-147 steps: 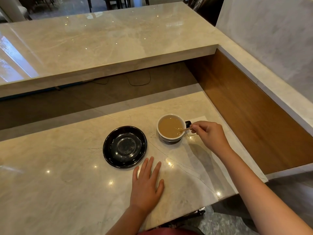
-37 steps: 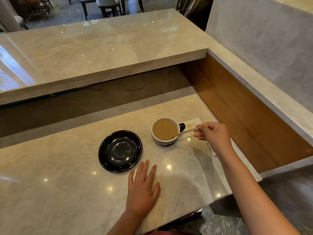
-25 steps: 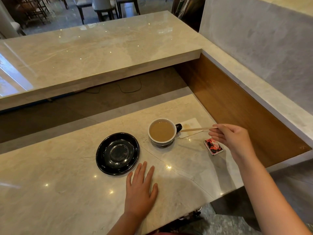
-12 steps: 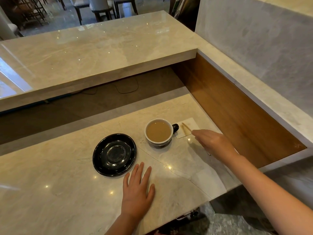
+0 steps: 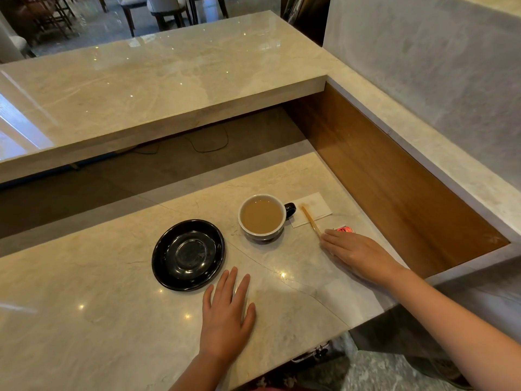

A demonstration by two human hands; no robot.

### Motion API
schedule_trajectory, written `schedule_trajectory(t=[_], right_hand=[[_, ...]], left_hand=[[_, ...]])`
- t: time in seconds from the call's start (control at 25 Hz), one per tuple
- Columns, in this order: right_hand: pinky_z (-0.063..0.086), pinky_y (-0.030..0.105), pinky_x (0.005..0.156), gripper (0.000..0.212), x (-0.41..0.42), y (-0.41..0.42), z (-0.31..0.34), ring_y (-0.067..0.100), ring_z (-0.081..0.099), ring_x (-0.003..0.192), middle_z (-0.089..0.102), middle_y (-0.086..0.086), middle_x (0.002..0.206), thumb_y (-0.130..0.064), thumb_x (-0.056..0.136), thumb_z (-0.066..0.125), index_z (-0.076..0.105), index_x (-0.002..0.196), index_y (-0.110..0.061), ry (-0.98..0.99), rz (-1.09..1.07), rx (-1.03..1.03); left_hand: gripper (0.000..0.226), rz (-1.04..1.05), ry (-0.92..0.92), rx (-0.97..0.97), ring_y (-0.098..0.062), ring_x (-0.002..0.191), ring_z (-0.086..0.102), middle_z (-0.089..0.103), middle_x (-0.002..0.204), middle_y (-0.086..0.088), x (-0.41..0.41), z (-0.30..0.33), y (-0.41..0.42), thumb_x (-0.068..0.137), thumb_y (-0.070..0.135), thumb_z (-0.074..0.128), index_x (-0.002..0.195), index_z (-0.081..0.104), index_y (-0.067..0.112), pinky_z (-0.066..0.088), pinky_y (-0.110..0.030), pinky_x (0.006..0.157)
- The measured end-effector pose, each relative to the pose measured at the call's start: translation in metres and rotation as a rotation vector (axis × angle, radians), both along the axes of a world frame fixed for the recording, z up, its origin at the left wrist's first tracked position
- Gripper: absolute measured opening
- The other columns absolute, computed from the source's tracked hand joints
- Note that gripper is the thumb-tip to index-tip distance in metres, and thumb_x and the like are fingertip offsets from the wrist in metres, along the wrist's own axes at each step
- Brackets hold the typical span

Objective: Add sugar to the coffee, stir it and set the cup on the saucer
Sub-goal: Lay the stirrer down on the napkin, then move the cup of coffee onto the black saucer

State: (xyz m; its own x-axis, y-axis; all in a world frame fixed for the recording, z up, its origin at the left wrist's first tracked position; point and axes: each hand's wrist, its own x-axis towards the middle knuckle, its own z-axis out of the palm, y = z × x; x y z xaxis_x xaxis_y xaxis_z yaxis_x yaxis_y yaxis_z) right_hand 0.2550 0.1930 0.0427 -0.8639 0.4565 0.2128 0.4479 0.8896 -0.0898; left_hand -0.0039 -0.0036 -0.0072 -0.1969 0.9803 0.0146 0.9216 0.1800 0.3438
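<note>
A white cup (image 5: 262, 235) of milky coffee with a dark handle stands on the marble counter (image 5: 84, 320). An empty black saucer (image 5: 188, 254) lies to its left, apart from it. A wooden stir stick (image 5: 310, 221) lies right of the cup, partly on a white napkin (image 5: 313, 207). My right hand (image 5: 358, 253) rests flat, fingertips at the stick's near end, holding nothing. A red sugar packet (image 5: 344, 229) peeks out just beyond that hand. My left hand (image 5: 227, 317) lies flat and open on the counter, in front of the saucer.
A raised marble bar top (image 5: 158, 74) runs across the back. A wooden side panel (image 5: 389, 179) and marble ledge (image 5: 439, 153) close off the right. The counter's front edge is near my arms. Chairs (image 5: 166, 9) stand far behind.
My right hand lifted the stir stick out of the coffee, laid it on the napkin beside the cup and let go. The left hand stayed flat.
</note>
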Motion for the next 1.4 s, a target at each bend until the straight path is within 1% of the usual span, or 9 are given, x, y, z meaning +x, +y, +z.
schedule_trajectory(t=[0.16, 0.32, 0.4, 0.56, 0.68, 0.88, 1.08, 1.24, 1.4], right_hand=[[0.05, 0.042, 0.091, 0.04, 0.001, -0.002, -0.007, 0.03, 0.06, 0.112, 0.066, 0.016, 0.119, -0.01, 0.077, 0.072, 0.062, 0.114, -0.004, -0.065, -0.027, -0.012], [0.041, 0.043, 0.101, 0.035, -0.001, -0.005, -0.013, 0.028, 0.053, 0.121, 0.062, 0.013, 0.125, -0.024, 0.088, 0.059, 0.059, 0.118, -0.007, -0.086, -0.1, -0.08], [0.041, 0.042, 0.101, 0.03, -0.004, -0.007, -0.011, 0.029, 0.054, 0.119, 0.064, 0.012, 0.122, -0.026, 0.09, 0.054, 0.061, 0.114, -0.009, -0.076, -0.124, -0.113], [0.052, 0.039, 0.085, 0.027, -0.019, -0.013, 0.005, 0.027, 0.064, 0.093, 0.071, 0.009, 0.096, -0.026, 0.09, 0.045, 0.067, 0.094, -0.01, 0.017, -0.16, -0.148], [0.053, 0.04, 0.078, 0.02, -0.043, -0.02, 0.021, 0.028, 0.067, 0.085, 0.072, 0.011, 0.092, -0.019, 0.082, 0.065, 0.069, 0.097, -0.007, 0.142, -0.227, -0.153], [0.048, 0.04, 0.08, 0.041, -0.094, -0.023, 0.054, 0.03, 0.062, 0.096, 0.067, 0.012, 0.106, -0.03, 0.076, 0.07, 0.062, 0.112, -0.012, 0.165, -0.23, -0.12], [0.035, 0.045, 0.099, 0.072, -0.147, -0.003, 0.063, 0.029, 0.037, 0.126, 0.038, 0.009, 0.142, -0.054, 0.074, 0.061, 0.033, 0.135, -0.027, -0.072, -0.301, -0.253], [0.027, 0.054, 0.105, 0.091, -0.17, 0.017, 0.057, 0.033, 0.019, 0.137, 0.017, 0.012, 0.153, -0.057, 0.069, 0.065, 0.017, 0.141, -0.03, -0.29, -0.323, -0.342], [0.039, 0.049, 0.095, 0.102, -0.181, 0.031, 0.053, 0.036, 0.033, 0.128, 0.029, 0.014, 0.146, -0.053, 0.061, 0.073, 0.015, 0.141, -0.03, -0.418, -0.304, -0.401]], left_hand=[[0.058, 0.0, -0.012, 0.002, -0.014, 0.14, 0.004, 0.023, 0.153, -0.004, 0.001, 0.001, 0.0, 0.089, 0.048, 0.026, 0.143, 0.032, 0.026, 0.008, -0.046, 0.112], [0.056, 0.001, 0.005, -0.017, -0.012, 0.14, -0.002, 0.019, 0.154, -0.003, 0.0, 0.0, 0.0, 0.091, 0.045, 0.032, 0.144, 0.029, 0.027, 0.005, -0.044, 0.112], [0.057, -0.002, 0.013, -0.017, -0.012, 0.139, -0.003, 0.019, 0.154, -0.003, 0.0, 0.0, 0.001, 0.091, 0.047, 0.028, 0.144, 0.029, 0.027, 0.004, -0.044, 0.112], [0.055, -0.004, 0.013, -0.006, -0.013, 0.139, 0.0, 0.022, 0.154, -0.004, 0.0, -0.001, 0.0, 0.091, 0.044, 0.035, 0.143, 0.03, 0.026, 0.006, -0.045, 0.112], [0.055, -0.01, 0.011, 0.008, -0.012, 0.139, 0.0, 0.023, 0.153, -0.005, -0.001, -0.002, 0.0, 0.091, 0.043, 0.038, 0.143, 0.031, 0.026, 0.005, -0.043, 0.112], [0.054, -0.009, 0.01, 0.031, -0.013, 0.139, 0.006, 0.028, 0.151, -0.005, -0.001, -0.003, 0.0, 0.09, 0.045, 0.033, 0.141, 0.033, 0.027, 0.0, -0.038, 0.11], [0.053, 0.002, 0.009, 0.019, -0.014, 0.14, 0.007, 0.027, 0.152, -0.003, 0.0, -0.005, 0.001, 0.09, 0.045, 0.035, 0.141, 0.032, 0.029, 0.001, -0.039, 0.111], [0.053, -0.001, 0.005, 0.02, -0.016, 0.14, 0.009, 0.027, 0.152, -0.004, -0.001, -0.005, 0.001, 0.091, 0.044, 0.035, 0.141, 0.033, 0.028, 0.001, -0.04, 0.111], [0.052, -0.011, -0.003, 0.033, -0.016, 0.14, 0.009, 0.027, 0.152, -0.005, -0.001, -0.005, 0.0, 0.091, 0.044, 0.036, 0.141, 0.034, 0.027, 0.003, -0.041, 0.111]])
